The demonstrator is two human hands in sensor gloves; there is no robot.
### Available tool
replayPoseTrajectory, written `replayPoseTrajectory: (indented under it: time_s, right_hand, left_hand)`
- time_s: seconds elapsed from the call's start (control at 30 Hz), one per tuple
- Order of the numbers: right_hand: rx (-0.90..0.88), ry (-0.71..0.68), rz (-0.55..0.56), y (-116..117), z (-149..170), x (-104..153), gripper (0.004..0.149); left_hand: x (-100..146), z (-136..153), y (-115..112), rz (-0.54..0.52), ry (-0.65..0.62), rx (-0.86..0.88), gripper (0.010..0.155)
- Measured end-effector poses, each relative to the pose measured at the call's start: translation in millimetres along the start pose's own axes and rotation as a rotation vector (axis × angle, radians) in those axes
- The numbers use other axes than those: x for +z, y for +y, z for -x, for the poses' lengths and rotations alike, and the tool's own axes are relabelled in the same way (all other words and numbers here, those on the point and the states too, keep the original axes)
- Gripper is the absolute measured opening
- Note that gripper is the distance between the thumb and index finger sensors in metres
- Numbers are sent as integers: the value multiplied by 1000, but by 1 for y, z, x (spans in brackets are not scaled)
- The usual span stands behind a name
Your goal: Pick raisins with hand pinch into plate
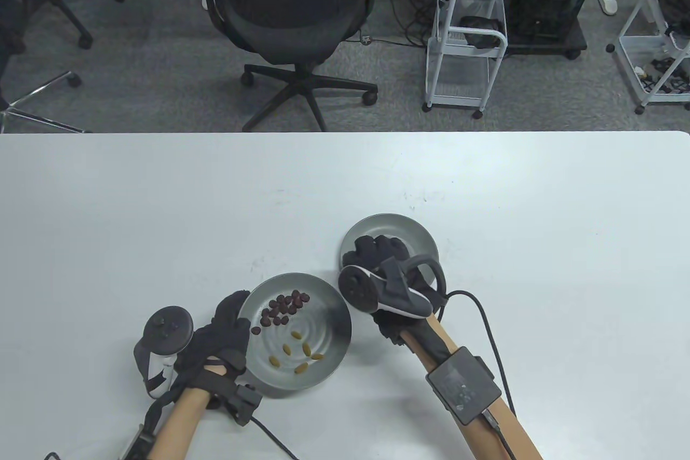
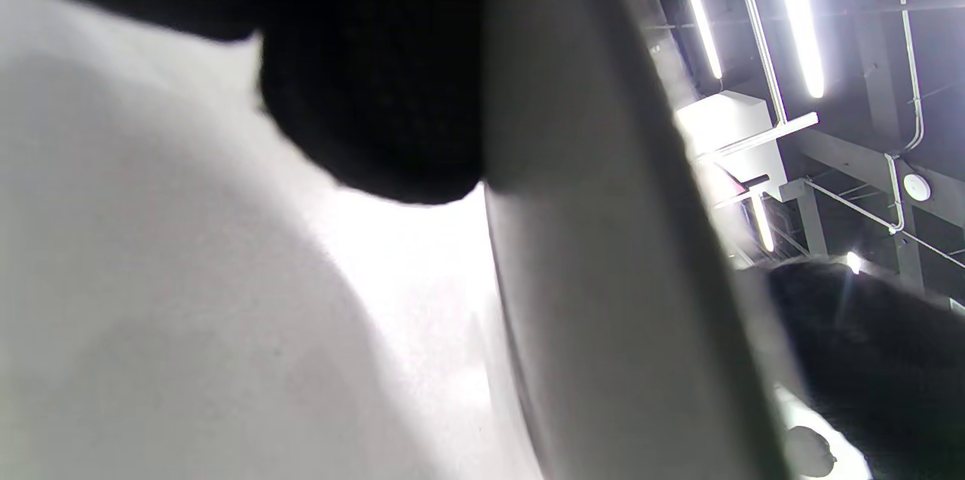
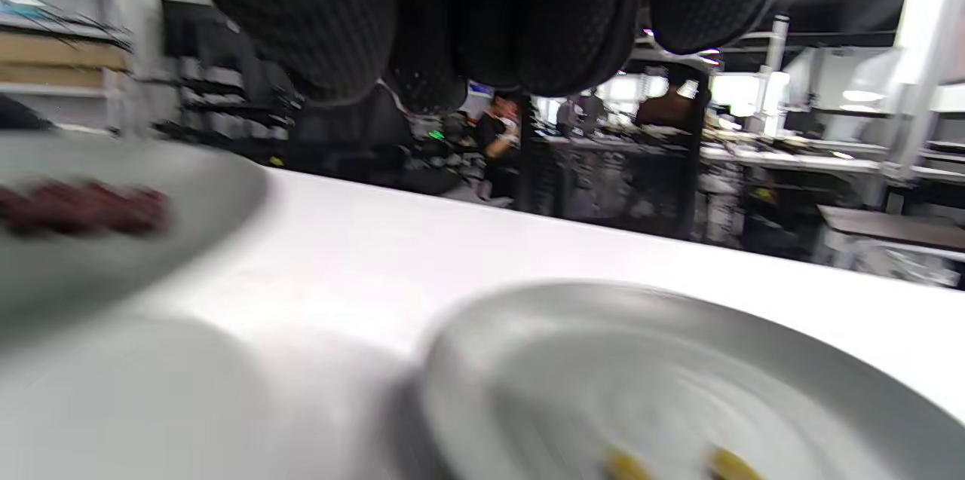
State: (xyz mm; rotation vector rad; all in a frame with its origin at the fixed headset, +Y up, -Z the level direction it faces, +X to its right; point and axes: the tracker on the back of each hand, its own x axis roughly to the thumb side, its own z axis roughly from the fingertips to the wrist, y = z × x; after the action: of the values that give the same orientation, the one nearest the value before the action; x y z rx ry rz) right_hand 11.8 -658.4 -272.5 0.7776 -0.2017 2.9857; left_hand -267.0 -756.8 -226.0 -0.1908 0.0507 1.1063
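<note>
A larger metal plate (image 1: 323, 344) holds a cluster of dark red raisins (image 1: 284, 307) and several yellow raisins (image 1: 297, 355). My left hand (image 1: 240, 315) grips its left rim, and the left wrist view shows that rim (image 2: 595, 239) close up beside a gloved finger (image 2: 377, 81). A smaller metal plate (image 1: 412, 231) lies to the right and farther back. My right hand (image 1: 372, 251) hovers over its near left part, fingertips (image 3: 317, 20) bunched together, and nothing shows between them. In the right wrist view the smaller plate (image 3: 528, 314) holds two yellow raisins (image 3: 735, 465).
The white table (image 1: 161, 212) stretches wide around both plates. The larger plate with dark raisins (image 3: 83, 209) sits left in the right wrist view. Glove cables trail off the near edge. An office chair (image 1: 294, 7) and a white cart (image 1: 466, 45) stand beyond the far edge.
</note>
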Motion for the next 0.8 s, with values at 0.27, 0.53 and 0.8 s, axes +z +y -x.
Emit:
replayPoseTrajectory:
  time_s: [0.27, 0.53, 0.8]
  right_hand:
    - [17, -232, -240, 2, -72, 15, 48]
    - [87, -230, -450, 17, -77, 14, 54]
    - [175, -263, -375, 26, -88, 17, 49]
  left_hand:
    - [0, 0, 0, 0, -3, -2, 61]
    - [1, 0, 1, -5, -6, 3, 61]
    - [0, 2, 2, -11, 6, 8, 61]
